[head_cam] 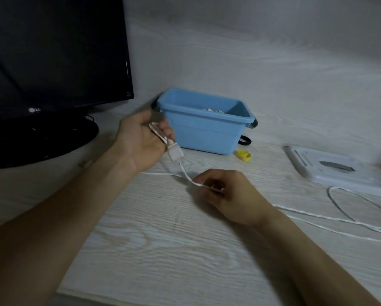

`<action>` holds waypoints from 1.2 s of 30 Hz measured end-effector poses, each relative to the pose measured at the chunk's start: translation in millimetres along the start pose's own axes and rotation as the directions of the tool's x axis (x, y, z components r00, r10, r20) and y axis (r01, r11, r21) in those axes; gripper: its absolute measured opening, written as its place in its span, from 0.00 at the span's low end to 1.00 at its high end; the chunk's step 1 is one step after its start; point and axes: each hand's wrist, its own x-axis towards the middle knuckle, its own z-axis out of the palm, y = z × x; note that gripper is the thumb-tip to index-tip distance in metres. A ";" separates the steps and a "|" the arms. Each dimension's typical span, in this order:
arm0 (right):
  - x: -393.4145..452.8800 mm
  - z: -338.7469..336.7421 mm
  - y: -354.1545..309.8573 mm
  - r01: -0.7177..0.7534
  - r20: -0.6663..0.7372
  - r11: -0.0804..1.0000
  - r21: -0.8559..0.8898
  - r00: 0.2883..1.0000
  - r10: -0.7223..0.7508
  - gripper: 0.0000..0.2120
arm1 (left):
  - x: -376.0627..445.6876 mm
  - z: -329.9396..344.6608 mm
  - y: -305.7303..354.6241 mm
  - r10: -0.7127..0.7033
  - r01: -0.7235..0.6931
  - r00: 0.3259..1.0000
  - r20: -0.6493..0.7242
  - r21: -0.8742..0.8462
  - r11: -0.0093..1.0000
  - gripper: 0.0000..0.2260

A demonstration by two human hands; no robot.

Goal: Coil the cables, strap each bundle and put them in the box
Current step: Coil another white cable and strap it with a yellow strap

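The left hand (141, 140) is raised palm-up just left of the blue box (205, 127), its fingers curled round a few turns of white cable (317, 215), with the cable's plug (175, 153) hanging out below the little finger. From the plug the cable drops to the right hand (224, 193), which lies on the desk (185, 250) in front of the box and pinches the cable between thumb and fingertips. Past that hand the cable runs on across the desk to the right of the box, looping near a flat white device (330, 168), and leaves the picture at the right edge. Something pale lies inside the box, too little of it showing to tell what. A yellow strap (244, 156) lies on the desk just in front of the box's right corner, and a black strap (245, 140) sits against that same corner. A dark monitor (52, 51) stands left of the box.
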 end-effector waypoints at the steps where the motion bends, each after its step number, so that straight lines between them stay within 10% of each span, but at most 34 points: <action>1: 0.2 1.3 -2.0 0.016 0.016 1.000 -0.004 1.000 -0.016 0.10 | -0.2 0.8 -2.8 0.018 -0.018 1.000 -0.006 0.061 0.998 0.06; 15: -2.4 6.0 -18.3 0.080 0.065 0.996 0.040 0.994 -0.083 0.08 | 1.7 2.3 -27.5 0.241 -0.243 0.970 0.038 0.265 0.933 0.10; 22: -2.7 7.0 -17.0 0.080 0.064 0.993 0.083 0.994 -0.085 0.10 | -9.1 3.4 -47.1 0.492 -0.515 0.841 0.224 0.609 0.603 0.05; 26: -1.9 9.7 -16.0 0.101 0.067 0.994 0.049 0.992 -0.104 0.10 | -8.4 1.7 -50.1 0.489 -0.516 0.844 0.220 0.583 0.628 0.05; 36: 3.8 -8.3 -17.2 0.281 -0.425 0.958 -0.051 0.862 -0.275 0.04 | -21.1 -0.5 -54.3 -0.053 -0.334 0.915 0.399 0.826 0.454 0.18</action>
